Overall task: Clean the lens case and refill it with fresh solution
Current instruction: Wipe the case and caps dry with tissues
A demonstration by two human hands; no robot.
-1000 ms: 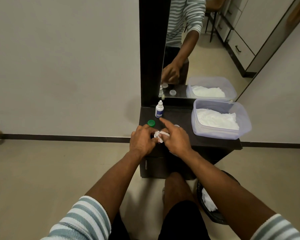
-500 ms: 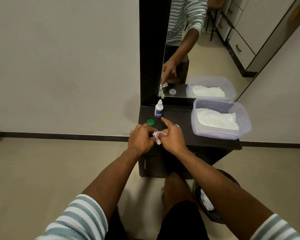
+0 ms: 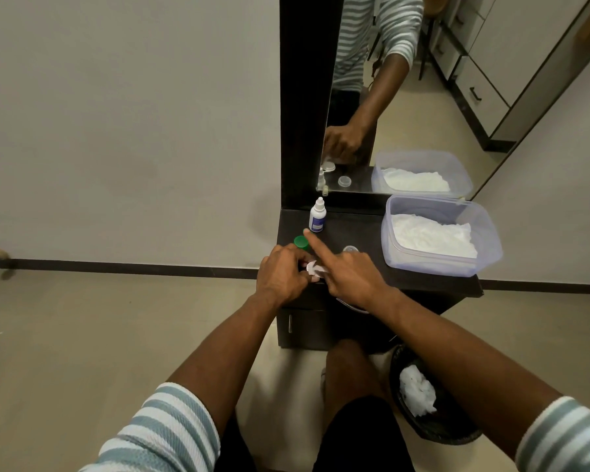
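Wiping the lens case over the front edge of the dark vanity top: cleaning under way, refill not yet begun.

Left hand (image 3: pixel 281 274) curls its fingers round the small white lens case (image 3: pixel 310 267), held between both hands; right hand (image 3: pixel 349 277) pinches a scrap of tissue (image 3: pixel 320 270) against it, index finger pointing toward 11 o'clock. Whether the case is dry inside cannot be told. Both caps are off: the green cap (image 3: pixel 300 242) at 12 o'clock of the left hand, the clear cap (image 3: pixel 351 249) at 12 o'clock of the right. The solution bottle (image 3: pixel 317 219), farther back, stands capped and untouched, so filling and recapping appear to remain. The tissue tub (image 3: pixel 491 240) sits at 2 o'clock.
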